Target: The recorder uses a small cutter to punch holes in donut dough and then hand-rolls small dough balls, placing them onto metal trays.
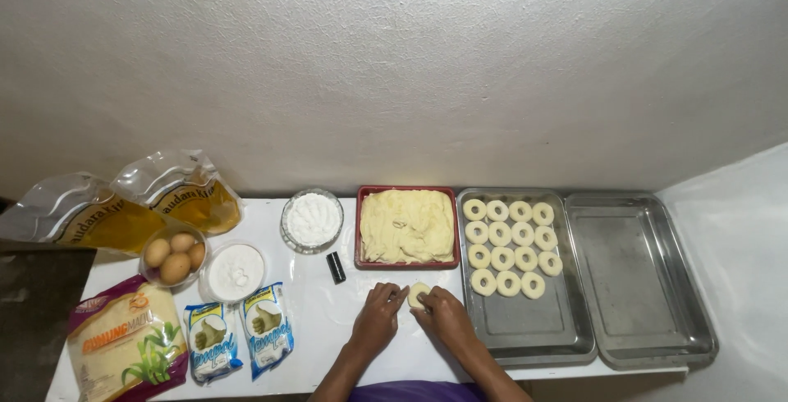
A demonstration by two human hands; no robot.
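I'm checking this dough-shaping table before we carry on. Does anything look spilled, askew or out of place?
Nothing looks spilled or damaged. One small oddity: a small black object lies alone on the table, between the bowl of white powder and the red tray of dough. The dough rings sit in neat rows in their metal tray.

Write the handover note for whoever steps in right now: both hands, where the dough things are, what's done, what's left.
Left hand and right hand: both on one dough piece, on the white table.
Red tray, behind the hands: mostly full of dough.
Near steel tray: fifteen dough rings in rows; its front part is bare.
Far steel tray: holds nothing.
Done: fifteen rings. Left: the piece in hand and the dough in the red tray.
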